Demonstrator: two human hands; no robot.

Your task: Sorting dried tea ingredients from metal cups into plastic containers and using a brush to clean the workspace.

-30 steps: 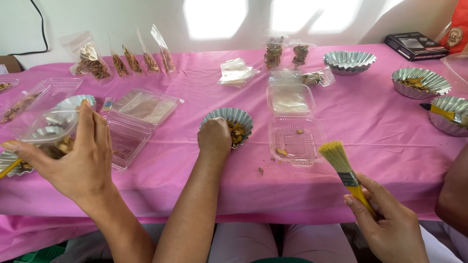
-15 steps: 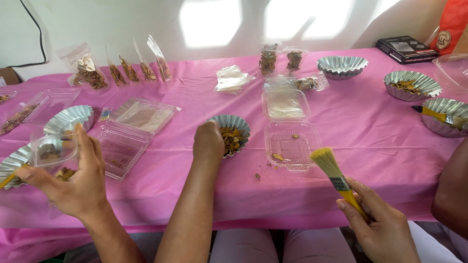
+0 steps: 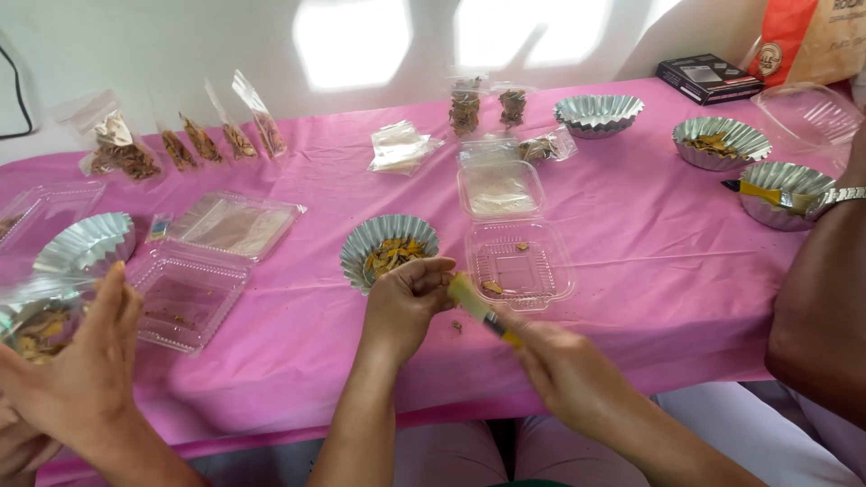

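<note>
Brushing goes on just in front of the person: the right hand (image 3: 559,372), blurred, is clamped on the yellow handle of a small brush (image 3: 480,309), whose bristles meet the fingertips of the left hand (image 3: 406,302). That left hand is curled with its fingers drawn together; whether it pinches anything cannot be told.

Just beyond the left hand a fluted foil cup (image 3: 388,239) holds dried yellow-brown pieces. Beyond the right hand an open clear clamshell box (image 3: 519,271) is almost bare, with only a couple of bits in it, so it looks largely emptied, and a few crumbs lie on the pink tablecloth (image 3: 631,280) between the hands.

Farther off, well past both hands, small sealed bags (image 3: 465,108) already stand filled, while other foil cups to the right still hold loose pieces, so the work seems partway through. Far to the left a co-worker's hand (image 3: 81,370) steadies a clear container (image 3: 36,320) of similar pieces.
</note>
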